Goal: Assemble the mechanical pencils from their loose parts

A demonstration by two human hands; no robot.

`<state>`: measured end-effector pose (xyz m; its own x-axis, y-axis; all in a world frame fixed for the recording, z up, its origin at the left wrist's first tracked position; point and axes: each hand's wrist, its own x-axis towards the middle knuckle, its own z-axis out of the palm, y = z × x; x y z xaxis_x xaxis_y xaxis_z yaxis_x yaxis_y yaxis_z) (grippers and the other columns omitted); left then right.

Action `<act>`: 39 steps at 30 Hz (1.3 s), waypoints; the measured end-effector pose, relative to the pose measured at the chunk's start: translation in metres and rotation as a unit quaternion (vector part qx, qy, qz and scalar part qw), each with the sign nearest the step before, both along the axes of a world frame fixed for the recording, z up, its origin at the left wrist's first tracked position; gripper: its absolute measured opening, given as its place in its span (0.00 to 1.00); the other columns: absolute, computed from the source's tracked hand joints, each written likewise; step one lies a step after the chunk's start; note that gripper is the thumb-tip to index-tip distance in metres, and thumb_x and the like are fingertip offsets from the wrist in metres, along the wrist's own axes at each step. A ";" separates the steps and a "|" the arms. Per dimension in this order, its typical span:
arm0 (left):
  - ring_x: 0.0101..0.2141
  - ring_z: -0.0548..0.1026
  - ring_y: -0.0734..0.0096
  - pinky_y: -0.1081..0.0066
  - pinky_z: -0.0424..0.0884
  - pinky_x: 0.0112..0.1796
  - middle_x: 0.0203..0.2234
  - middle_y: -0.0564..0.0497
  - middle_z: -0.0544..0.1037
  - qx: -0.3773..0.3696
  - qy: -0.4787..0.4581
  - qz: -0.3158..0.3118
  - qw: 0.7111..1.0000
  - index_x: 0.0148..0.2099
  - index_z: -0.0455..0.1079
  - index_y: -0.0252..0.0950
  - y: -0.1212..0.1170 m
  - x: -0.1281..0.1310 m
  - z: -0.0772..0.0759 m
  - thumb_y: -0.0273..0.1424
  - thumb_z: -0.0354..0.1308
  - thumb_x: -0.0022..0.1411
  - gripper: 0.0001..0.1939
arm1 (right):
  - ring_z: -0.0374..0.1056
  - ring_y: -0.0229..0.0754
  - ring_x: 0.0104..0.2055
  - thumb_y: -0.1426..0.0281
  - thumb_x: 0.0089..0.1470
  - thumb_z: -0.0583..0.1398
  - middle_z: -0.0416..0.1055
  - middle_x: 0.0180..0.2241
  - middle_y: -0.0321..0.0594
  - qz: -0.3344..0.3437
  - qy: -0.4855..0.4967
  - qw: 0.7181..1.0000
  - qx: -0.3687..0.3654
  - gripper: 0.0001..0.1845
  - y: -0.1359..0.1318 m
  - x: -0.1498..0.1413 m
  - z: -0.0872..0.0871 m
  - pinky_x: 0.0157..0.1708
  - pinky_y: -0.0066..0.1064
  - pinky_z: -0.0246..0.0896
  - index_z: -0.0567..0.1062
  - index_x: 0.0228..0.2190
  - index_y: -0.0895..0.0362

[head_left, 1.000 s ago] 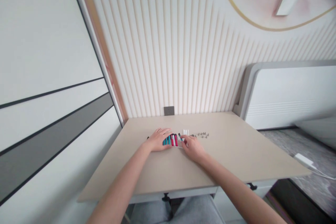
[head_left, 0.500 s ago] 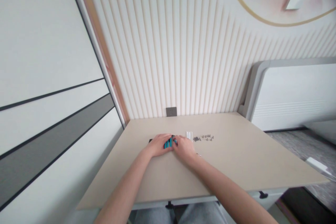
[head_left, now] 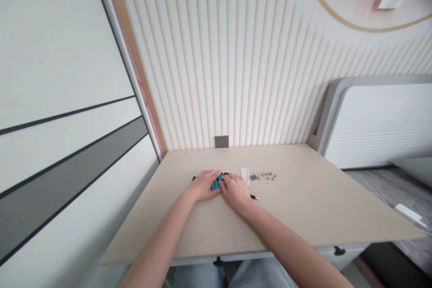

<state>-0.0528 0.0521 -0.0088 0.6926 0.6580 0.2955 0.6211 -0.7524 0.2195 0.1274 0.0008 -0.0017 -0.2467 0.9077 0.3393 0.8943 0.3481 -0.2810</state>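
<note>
Near the middle of the desk, my left hand (head_left: 202, 185) curves around a row of blue pen barrels (head_left: 215, 184), fingers along their far ends and thumb along the near ends. My right hand (head_left: 235, 191) presses in from the right, its fingertips closed at the last blue barrel. Its palm and fingers cover whatever lies beneath. Just past the right wrist a pen with a black barrel and silver tip (head_left: 255, 197) sticks out. Thin white refills (head_left: 245, 174) lie side by side behind the right hand.
Right of the refills lie a small heap of dark springs (head_left: 254, 177) and several small metal pieces (head_left: 269, 175). A dark wall socket (head_left: 221, 141) sits at the desk's back edge. A cabinet (head_left: 67, 166) stands left; a bed headboard (head_left: 381, 117) stands right.
My right hand has moved left against the row and covers the pink and white barrels seen earlier. The black pen's tip has come into view by the right wrist. The left hand stays around the row.
</note>
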 end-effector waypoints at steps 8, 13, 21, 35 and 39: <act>0.57 0.66 0.51 0.53 0.60 0.57 0.58 0.41 0.68 0.028 0.015 0.007 0.999 0.64 0.59 0.39 -0.007 0.000 0.004 0.46 0.56 0.63 0.31 | 0.69 0.49 0.43 0.71 0.60 0.56 0.75 0.37 0.45 0.027 -0.011 1.000 -0.002 0.09 -0.019 0.060 0.004 0.43 0.36 0.57 0.77 0.35 0.53; 0.60 0.61 0.51 0.50 0.53 0.60 0.60 0.39 0.65 0.061 -0.001 0.021 0.998 0.65 0.56 0.36 -0.018 0.005 0.014 0.44 0.52 0.67 0.29 | 0.68 0.49 0.44 0.65 0.59 0.59 0.74 0.39 0.44 0.038 0.010 0.999 -0.016 0.11 -0.040 0.104 -0.007 0.45 0.38 0.58 0.77 0.42 0.52; 0.53 0.68 0.57 0.58 0.61 0.55 0.51 0.44 0.73 0.100 0.032 -0.045 0.993 0.61 0.62 0.38 -0.063 0.040 0.017 0.28 0.48 0.69 0.19 | 0.68 0.45 0.41 0.68 0.61 0.56 0.73 0.37 0.41 0.065 0.086 0.994 -0.020 0.09 -0.047 0.106 -0.018 0.44 0.35 0.60 0.76 0.35 0.54; 0.39 0.74 0.63 0.64 0.67 0.41 0.36 0.47 0.78 0.146 0.023 -0.010 0.989 0.55 0.69 0.37 -0.065 0.042 0.002 0.24 0.48 0.70 0.15 | 0.68 0.45 0.40 0.69 0.62 0.54 0.74 0.36 0.40 0.079 0.105 0.991 0.013 0.08 -0.058 0.104 -0.013 0.44 0.36 0.59 0.74 0.38 0.55; 0.38 0.75 0.65 0.66 0.68 0.40 0.35 0.48 0.79 0.132 -0.021 0.029 0.991 0.49 0.71 0.37 -0.059 0.035 0.001 0.27 0.47 0.71 0.12 | 0.68 0.44 0.39 0.68 0.62 0.54 0.74 0.35 0.40 0.054 0.152 0.987 -0.003 0.09 -0.057 0.108 -0.011 0.42 0.34 0.60 0.74 0.37 0.54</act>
<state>-0.0182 -0.0074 -0.0077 0.6386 0.5924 0.4911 0.6601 -0.7497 0.0461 0.2352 -0.0560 -0.0124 -0.2305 0.8837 0.4074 0.7257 0.4350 -0.5330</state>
